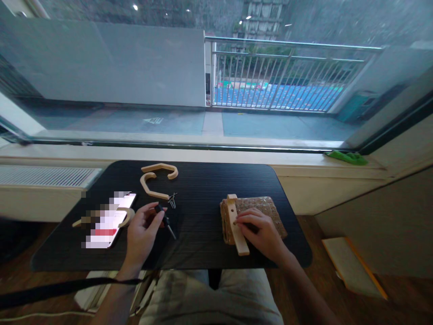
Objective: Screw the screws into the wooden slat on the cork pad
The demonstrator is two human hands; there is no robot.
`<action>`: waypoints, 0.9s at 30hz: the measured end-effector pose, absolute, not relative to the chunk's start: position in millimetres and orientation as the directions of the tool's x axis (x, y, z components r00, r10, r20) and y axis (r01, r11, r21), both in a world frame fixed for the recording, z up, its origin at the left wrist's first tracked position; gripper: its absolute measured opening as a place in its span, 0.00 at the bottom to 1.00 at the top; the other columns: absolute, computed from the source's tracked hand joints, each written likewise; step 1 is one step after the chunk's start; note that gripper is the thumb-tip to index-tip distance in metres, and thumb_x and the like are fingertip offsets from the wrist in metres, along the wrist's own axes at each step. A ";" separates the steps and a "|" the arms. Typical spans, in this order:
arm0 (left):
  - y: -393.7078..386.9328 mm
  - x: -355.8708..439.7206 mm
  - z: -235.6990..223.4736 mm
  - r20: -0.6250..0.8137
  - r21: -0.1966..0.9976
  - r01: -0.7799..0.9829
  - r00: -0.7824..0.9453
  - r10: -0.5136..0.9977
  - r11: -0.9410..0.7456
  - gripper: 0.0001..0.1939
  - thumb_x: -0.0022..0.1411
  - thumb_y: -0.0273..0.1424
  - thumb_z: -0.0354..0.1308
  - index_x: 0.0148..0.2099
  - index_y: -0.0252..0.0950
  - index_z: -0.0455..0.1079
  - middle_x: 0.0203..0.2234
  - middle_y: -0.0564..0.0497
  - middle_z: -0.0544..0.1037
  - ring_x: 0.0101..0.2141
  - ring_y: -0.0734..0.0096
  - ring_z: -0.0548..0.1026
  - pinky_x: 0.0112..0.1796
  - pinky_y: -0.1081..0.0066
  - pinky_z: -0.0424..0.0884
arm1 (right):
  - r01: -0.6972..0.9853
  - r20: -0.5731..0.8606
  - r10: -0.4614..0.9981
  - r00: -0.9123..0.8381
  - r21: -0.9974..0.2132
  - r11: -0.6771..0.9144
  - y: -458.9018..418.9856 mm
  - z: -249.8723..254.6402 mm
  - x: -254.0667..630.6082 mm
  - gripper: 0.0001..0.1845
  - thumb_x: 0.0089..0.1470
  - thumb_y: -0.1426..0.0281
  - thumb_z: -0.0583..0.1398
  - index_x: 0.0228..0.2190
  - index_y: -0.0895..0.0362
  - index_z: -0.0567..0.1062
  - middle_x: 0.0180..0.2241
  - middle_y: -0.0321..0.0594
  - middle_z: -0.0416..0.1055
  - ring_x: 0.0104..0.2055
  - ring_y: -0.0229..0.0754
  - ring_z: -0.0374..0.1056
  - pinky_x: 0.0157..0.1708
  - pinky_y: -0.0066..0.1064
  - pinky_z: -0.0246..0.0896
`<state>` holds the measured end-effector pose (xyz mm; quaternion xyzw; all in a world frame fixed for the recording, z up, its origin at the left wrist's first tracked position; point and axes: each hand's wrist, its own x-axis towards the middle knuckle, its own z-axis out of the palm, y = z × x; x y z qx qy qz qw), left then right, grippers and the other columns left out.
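"Where's the screwdriver (166,221)?"
"Pinched between fingers of the left hand (144,230)."
"And the wooden strip (241,241)?"
"On the wrapped package (267,205), fingers of the right hand (259,228) bunched at its hole; I can't tell whether they're pinching anything."

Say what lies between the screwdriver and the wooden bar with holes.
In the head view, bare dark tabletop, then the left edge of the brown packet under the bar.

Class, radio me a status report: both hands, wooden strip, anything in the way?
Left hand holding black-handled screwdriver. Right hand at wooden strip, strip lying across brown wrapped packet. Loose screws beside wooden hook, clear of strip.
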<state>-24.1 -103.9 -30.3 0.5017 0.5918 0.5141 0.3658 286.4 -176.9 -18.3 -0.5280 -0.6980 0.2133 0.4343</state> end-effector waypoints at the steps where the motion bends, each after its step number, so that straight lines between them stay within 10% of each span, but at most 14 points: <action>1: -103.6 -19.1 -25.6 0.103 0.975 0.215 -0.214 0.971 -0.056 0.24 0.49 0.41 0.65 0.46 0.34 0.70 0.33 0.47 0.81 0.28 0.67 0.77 0.31 0.67 0.76 | 0.533 0.385 0.922 -0.043 -0.771 0.347 -178.1 -17.9 287.7 0.08 0.56 0.72 0.59 0.32 0.50 0.80 0.35 0.39 0.78 0.39 0.44 0.74 0.40 0.38 0.71; 27: -78.6 90.2 24.0 0.396 0.869 0.166 0.329 0.857 -0.466 0.20 0.60 0.36 0.62 0.54 0.36 0.72 0.39 0.45 0.82 0.36 0.65 0.81 0.42 0.64 0.79 | 0.950 0.565 0.819 0.102 -0.301 0.089 -202.3 -58.6 297.1 0.15 0.59 0.67 0.58 0.47 0.56 0.77 0.55 0.50 0.71 0.58 0.55 0.66 0.57 0.51 0.61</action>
